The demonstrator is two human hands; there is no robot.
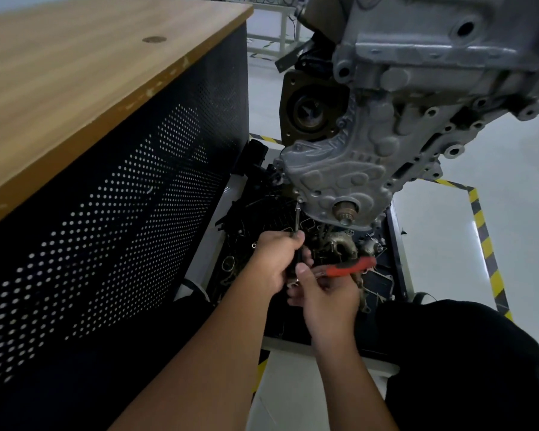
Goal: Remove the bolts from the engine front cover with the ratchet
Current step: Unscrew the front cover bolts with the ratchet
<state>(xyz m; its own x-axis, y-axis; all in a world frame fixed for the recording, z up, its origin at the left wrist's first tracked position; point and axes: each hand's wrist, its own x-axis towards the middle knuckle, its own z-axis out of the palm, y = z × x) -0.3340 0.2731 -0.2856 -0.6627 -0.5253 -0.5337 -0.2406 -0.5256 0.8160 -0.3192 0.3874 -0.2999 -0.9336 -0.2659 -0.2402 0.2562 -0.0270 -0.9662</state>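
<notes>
My left hand (276,259) is curled round the head end of the ratchet (346,269), fingers wrapped tight where the extension (297,217) leaves it. My right hand (324,293) pinches the red handle near its inner end, thumb on top. The handle sticks out to my right, a bit blurred.

Up from my left fist runs the thin extension, steel and stiff, its tip sitting on a bolt (300,199) at the lower left edge of the cover (349,169). Whether the socket is fully seated I cannot tell (too small from here).

The ratchet feels like a light, rigid tool to judge by its size; the rubbery red grip should not slip, while the bare shaft probably would, so I steady at the head and swing from the handle. The bolt is tiny and likely to drop once loose, straight into the tray (397,244) of black parts below.

The cover is cast grey metal, bolted to the engine (433,57) hanging above, crank nose (344,211) poking out low. Bench (75,73) on my left, striped tape (486,244) on the floor to the right.
</notes>
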